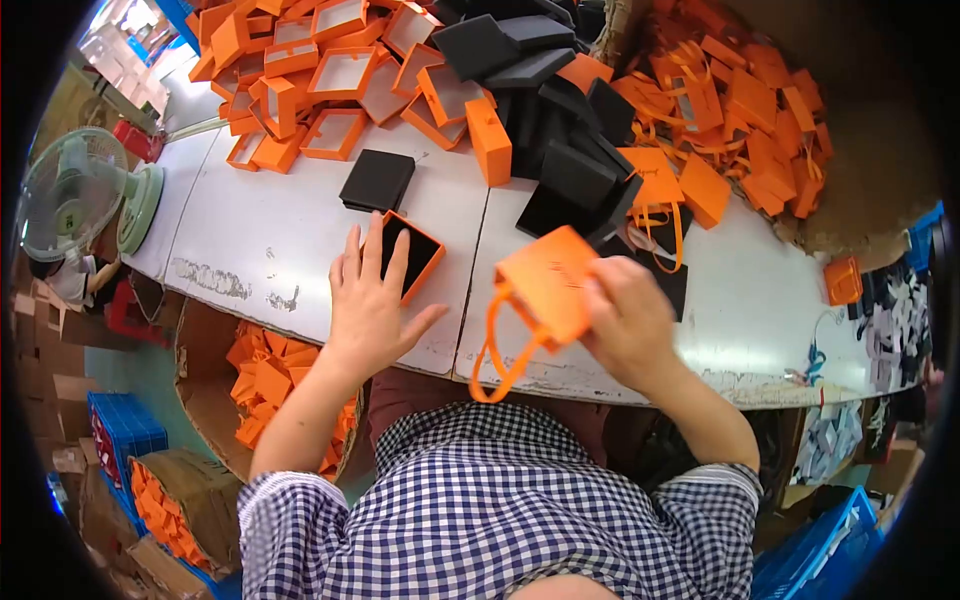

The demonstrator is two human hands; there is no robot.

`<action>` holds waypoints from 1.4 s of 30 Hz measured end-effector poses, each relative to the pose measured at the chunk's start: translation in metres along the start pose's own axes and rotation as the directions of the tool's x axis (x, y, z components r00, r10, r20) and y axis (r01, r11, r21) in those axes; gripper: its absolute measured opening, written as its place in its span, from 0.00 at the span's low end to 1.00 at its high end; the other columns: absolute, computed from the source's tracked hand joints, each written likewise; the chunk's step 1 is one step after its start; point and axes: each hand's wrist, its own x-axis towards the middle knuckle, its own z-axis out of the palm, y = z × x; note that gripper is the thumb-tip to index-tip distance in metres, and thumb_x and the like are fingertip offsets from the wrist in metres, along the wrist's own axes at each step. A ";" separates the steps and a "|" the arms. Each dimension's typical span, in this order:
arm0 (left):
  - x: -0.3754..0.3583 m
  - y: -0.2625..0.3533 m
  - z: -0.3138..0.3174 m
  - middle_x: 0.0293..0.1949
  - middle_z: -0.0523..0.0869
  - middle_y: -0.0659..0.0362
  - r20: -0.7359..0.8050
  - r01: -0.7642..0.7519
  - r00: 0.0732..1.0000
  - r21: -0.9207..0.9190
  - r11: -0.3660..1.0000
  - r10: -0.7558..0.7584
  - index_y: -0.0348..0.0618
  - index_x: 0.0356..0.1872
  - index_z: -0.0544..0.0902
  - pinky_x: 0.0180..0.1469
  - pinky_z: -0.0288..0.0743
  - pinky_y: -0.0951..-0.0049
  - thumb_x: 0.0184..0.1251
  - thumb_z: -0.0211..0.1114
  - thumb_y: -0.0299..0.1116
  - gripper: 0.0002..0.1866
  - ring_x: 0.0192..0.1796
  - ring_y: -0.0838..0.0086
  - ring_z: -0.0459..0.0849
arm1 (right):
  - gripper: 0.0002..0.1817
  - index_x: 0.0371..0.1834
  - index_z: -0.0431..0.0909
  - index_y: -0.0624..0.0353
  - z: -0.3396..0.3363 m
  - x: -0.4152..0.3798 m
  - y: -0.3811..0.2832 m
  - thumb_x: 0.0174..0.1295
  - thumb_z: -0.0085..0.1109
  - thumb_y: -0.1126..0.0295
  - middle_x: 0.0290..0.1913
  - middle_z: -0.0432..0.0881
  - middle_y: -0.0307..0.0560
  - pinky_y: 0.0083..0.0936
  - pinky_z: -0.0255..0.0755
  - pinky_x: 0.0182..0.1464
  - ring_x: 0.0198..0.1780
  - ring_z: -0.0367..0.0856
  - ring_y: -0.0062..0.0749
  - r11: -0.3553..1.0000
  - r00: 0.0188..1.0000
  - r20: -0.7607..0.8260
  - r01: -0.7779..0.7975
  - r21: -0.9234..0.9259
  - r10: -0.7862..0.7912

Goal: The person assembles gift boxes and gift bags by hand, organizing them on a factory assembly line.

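Note:
My left hand (372, 312) lies with its fingers spread over an orange drawer box (425, 255) on the table. Black lining shows inside that box, and part of it is hidden under the fingers. In my right hand (630, 318), slightly blurred, is an orange gift box (548, 280) with dark lettering and an orange ribbon loop (495, 375) hanging towards me. Just beyond my left hand sits a square stack of black foam pads (377, 180). To the right of my right hand, an orange box with a ribbon handle (652, 178) rests among black pieces.
Open orange box trays (340, 72) heap up at the back left, beside a pile of black inserts (570, 120). A large carton (870, 190) of orange ribboned boxes stands at the back right. Below the table's left edge is a carton (200, 375) of orange pieces. A fan (80, 190) stands left.

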 end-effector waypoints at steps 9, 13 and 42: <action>-0.059 -0.036 0.010 0.79 0.59 0.36 -0.146 -0.003 0.989 -0.261 0.965 -0.036 0.43 0.71 0.76 0.76 0.61 0.46 0.58 0.71 0.28 0.35 0.77 0.38 0.61 | 0.29 0.53 0.79 0.64 0.025 0.037 -0.033 0.49 0.77 0.63 0.56 0.79 0.56 0.43 0.73 0.60 0.60 0.77 0.51 0.929 0.971 0.231 -0.144 0.340 0.066; -0.065 -0.053 0.017 0.78 0.60 0.39 -0.148 0.038 0.980 -0.508 0.860 -0.130 0.41 0.73 0.68 0.79 0.58 0.51 0.52 0.70 0.26 0.41 0.79 0.44 0.60 | 0.24 0.52 0.79 0.64 0.066 0.070 -0.044 0.49 0.67 0.72 0.54 0.79 0.56 0.44 0.71 0.61 0.59 0.77 0.51 0.921 0.954 0.299 -0.091 0.379 -0.029; -0.058 -0.078 -0.001 0.71 0.68 0.41 0.003 -0.135 0.989 -0.417 0.899 0.150 0.36 0.51 0.73 0.70 0.72 0.54 0.45 0.87 0.42 0.37 0.65 0.46 0.74 | 0.26 0.32 0.74 0.64 0.027 0.047 0.002 0.40 0.85 0.65 0.72 0.69 0.64 0.44 0.72 0.68 0.71 0.72 0.60 0.916 0.797 0.604 -0.234 0.326 -0.011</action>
